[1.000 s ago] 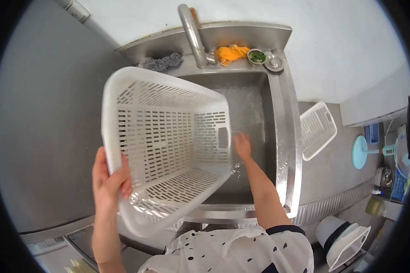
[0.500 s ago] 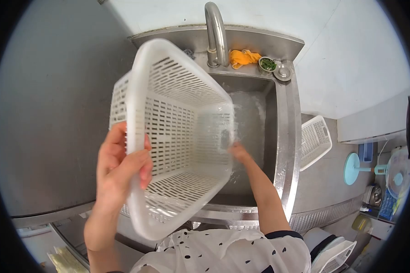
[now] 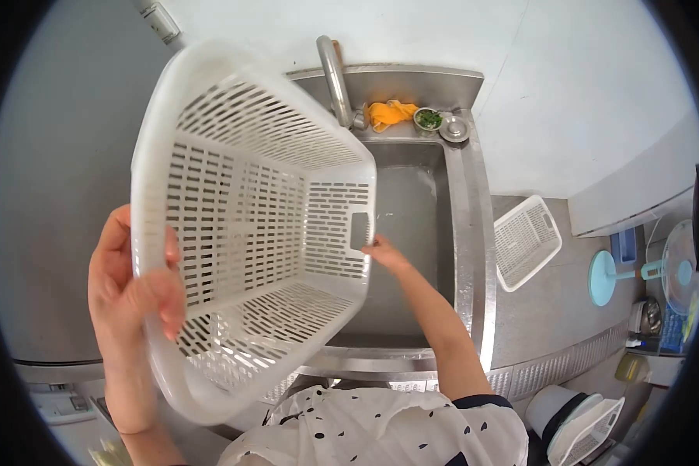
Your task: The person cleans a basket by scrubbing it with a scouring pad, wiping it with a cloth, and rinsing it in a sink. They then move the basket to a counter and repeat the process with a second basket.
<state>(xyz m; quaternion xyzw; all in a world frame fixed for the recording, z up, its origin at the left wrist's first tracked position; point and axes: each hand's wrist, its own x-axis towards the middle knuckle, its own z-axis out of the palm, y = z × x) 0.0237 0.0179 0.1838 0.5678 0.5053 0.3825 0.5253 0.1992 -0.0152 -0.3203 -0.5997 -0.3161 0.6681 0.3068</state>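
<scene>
A large white slotted plastic basket (image 3: 237, 210) is tipped on its side, its open top facing me, over the left part of the sink and beyond its left edge. My left hand (image 3: 136, 287) is closed on the basket's left rim, thumb inside. My right hand (image 3: 387, 255) grips the right rim beside the handle hole; its fingers are partly hidden. Below and to the right lies the steel sink (image 3: 460, 256), with cloudy water (image 3: 412, 233) in its basin.
The faucet (image 3: 333, 78) stands behind the basket. An orange cloth (image 3: 392, 114), a small bowl of greens (image 3: 427, 119) and a metal lid (image 3: 454, 130) sit on the back ledge. Another white basket (image 3: 526, 242) is on the floor at right. A grey panel (image 3: 54, 194) stands at left.
The basket has moved left and up, away from the water, with both hands on it. Splashing at its right end has stopped, and the handle hole now shows clearly. My view has shifted somewhat.
</scene>
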